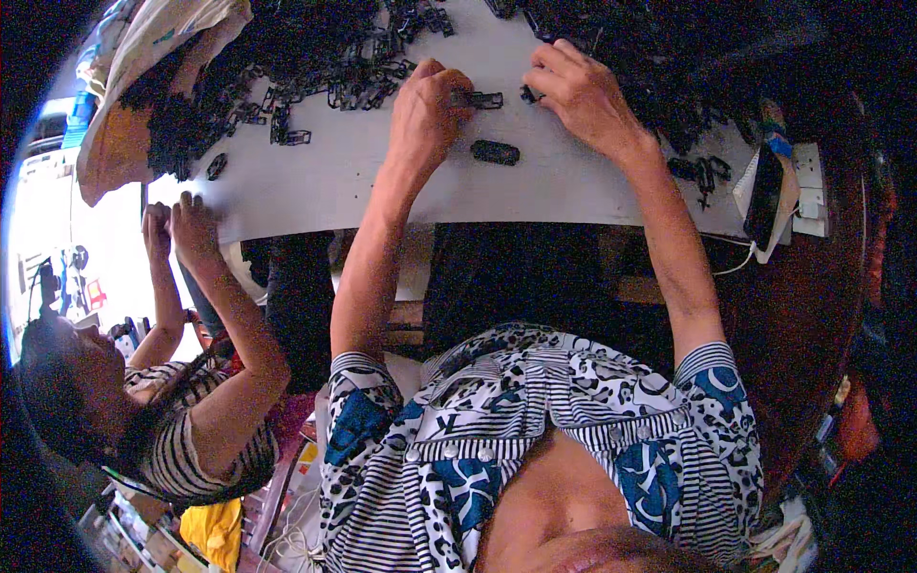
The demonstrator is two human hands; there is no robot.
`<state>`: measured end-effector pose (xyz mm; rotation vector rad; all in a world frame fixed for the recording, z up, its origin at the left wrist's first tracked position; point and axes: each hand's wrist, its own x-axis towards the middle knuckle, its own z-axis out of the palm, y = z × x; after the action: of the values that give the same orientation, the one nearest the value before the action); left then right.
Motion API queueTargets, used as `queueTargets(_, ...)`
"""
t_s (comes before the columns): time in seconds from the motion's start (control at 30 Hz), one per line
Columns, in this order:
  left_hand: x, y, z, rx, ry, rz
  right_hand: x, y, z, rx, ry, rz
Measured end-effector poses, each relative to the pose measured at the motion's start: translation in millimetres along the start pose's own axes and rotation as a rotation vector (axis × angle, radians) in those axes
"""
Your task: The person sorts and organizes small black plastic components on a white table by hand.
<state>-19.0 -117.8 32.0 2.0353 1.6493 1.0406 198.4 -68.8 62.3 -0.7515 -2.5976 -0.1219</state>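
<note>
My left hand (428, 107) is closed on a small black rectangular plastic frame (485, 99), which sticks out to the right of its fingers just above the table. Across a narrow gap, my right hand (585, 103) pinches a tiny black part (528, 94) at its fingertips; its exact kind is too small to tell. Between the hands and nearer to me, a black oblong plastic piece (495, 153) with rounded ends lies flat on the pale table (420, 202).
A heap of black plastic frames (368, 76) covers the far left, and more black parts (697, 95) are piled at right. A phone (764, 191) with a white cable leans at the right edge beside a white power strip (810, 191). A co-worker's hands (194, 229) are at the left end.
</note>
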Motion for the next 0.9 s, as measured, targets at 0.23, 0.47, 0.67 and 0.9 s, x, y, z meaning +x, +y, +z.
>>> queueTargets(0.23,6,7,10,0.011,-0.019,0.046,12,-17,12,0.192,-0.015,0.121)
queueTargets(0.47,7,6,15,-0.011,-0.023,0.074,19,-13,18,0.209,-0.054,0.024)
queueTargets(0.67,7,8,16,-0.029,-0.040,0.025,20,-10,24,0.228,-0.093,0.031)
queueTargets(0.9,-20,23,-15,0.030,0.039,-0.048,13,-18,17,0.237,-0.198,0.155)
